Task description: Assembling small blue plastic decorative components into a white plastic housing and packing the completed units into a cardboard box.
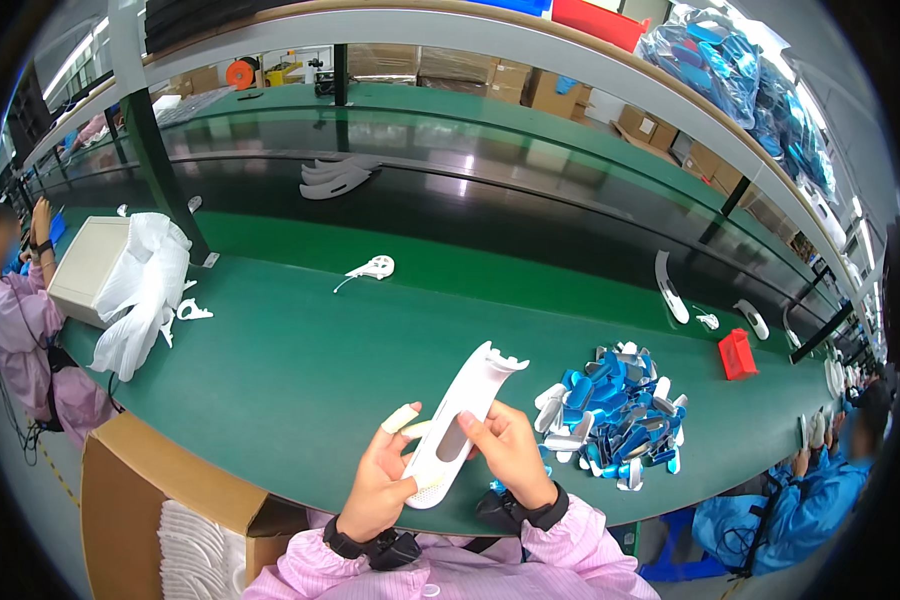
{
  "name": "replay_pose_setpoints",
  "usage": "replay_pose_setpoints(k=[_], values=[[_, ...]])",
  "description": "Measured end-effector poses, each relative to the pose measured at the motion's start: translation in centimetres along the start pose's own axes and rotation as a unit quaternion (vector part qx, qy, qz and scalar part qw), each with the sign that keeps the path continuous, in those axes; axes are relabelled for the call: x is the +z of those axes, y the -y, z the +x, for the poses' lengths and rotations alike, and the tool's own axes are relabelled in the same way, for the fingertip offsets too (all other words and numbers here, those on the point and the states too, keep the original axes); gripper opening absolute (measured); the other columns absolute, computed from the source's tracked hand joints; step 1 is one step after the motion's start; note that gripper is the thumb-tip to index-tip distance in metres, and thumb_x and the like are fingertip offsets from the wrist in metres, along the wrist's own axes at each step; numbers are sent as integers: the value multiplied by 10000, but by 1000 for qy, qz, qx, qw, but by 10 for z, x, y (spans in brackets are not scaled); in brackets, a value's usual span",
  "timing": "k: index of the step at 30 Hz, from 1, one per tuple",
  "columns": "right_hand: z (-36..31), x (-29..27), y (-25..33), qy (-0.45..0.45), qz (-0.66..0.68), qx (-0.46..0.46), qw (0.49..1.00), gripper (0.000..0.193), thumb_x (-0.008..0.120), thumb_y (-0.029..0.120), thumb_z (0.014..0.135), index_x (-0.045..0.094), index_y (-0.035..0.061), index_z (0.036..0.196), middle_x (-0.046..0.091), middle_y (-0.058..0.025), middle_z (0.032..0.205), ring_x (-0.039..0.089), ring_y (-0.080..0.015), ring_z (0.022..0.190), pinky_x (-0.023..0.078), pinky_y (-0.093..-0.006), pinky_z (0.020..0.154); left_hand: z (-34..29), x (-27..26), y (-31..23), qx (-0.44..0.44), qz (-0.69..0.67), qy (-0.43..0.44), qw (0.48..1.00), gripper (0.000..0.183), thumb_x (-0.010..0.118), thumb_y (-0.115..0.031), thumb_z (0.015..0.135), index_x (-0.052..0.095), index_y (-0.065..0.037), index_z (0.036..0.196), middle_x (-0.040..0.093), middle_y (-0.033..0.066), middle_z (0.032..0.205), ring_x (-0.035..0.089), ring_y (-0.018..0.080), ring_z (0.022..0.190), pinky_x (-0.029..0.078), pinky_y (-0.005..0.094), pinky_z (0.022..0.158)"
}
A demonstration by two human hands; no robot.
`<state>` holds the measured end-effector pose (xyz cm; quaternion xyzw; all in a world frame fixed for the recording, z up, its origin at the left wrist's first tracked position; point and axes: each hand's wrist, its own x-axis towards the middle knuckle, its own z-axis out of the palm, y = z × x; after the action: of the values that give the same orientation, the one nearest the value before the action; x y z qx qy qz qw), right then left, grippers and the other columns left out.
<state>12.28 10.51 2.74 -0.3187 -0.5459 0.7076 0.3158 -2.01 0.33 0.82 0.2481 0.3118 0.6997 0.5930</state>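
White plastic forms the long curved housing (pixel 465 388) held at the clock's centre, its notched end toward 1 o'clock, its perforated end toward 7, a grey oval in its face. Both hands are closed on it: the left hand (pixel 378 485) clasps the lower end, pale covers on two fingers; the right hand (pixel 515 455) grips the 3 o'clock side, thumb at the oval's upper end. The near edge of the green tabletop (pixel 280 370) curves by the wrists at 6. A heap of blue and silver pieces (pixel 620 415) limits room at 3; wider reach runs toward a small white part (pixel 375 267) at 11 and a beige box (pixel 90 265) at 10. An open carton (pixel 160 470) of white parts (pixel 195 550) stands at 8. Past the heap, between 2 and 3, sits a red bin (pixel 737 355). Well off at 1, a far carton (pixel 645 127) bears a dark mark too small to read.
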Motion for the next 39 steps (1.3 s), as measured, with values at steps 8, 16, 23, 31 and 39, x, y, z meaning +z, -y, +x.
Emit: replay_pose_setpoints(k=[8, 16, 23, 31, 39], values=[[-32, -8, -9, 157, -22, 118, 980, 598, 585, 132, 926, 254, 72, 1421, 630, -103, 985, 658, -168, 666, 506, -238, 492, 14, 13, 13, 38, -38, -6, 999, 766, 512, 99, 764, 199, -11, 1454, 363, 127, 1389, 450, 252, 1255, 443, 341, 989], [69, -117, -13, -65, -1, 44, 997, 318, 554, 174, 925, 461, -29, 1151, 627, -169, 956, 675, -277, 660, 582, -355, 597, -2, -47, 33, 270, 511, -23, 816, 457, 550, -8, 821, 512, -19, 1276, 502, 155, 1333, 432, 341, 1249, 358, 393, 1030], [63, -103, 12, -111, -222, -63, 967, 626, 592, 179, 918, 298, 85, 1463, 315, -101, 1491, 357, -265, 1319, 367, -357, 977, -76, -59, 2, 168, 543, -53, 821, 316, 520, -74, 854, 586, 0, 1154, 560, 146, 1274, 584, 314, 1058, 437, 358, 959], [15, 29, 52, 161, -474, -209, 841, 583, 604, 110, 878, 375, 31, 1409, 382, -168, 1450, 350, -345, 1347, 282, -409, 1095, -244, -55, -132, 160, 531, -397, 731, 461, 630, -221, 884, 513, 9, 1266, 592, 150, 1156, 563, 265, 1069, 435, 355, 917], [-3, 121, 54, 434, -514, -218, 707, 470, 602, 74, 873, 454, -4, 1313, 439, -228, 1371, 408, -394, 1277, 336, -398, 1055, -549, -278, -83, -263, 162, -787, 533, 704, 700, -439, 750, 511, -10, 1275, 562, 211, 1194, 549, 351, 1064, 462, 529, 833]])
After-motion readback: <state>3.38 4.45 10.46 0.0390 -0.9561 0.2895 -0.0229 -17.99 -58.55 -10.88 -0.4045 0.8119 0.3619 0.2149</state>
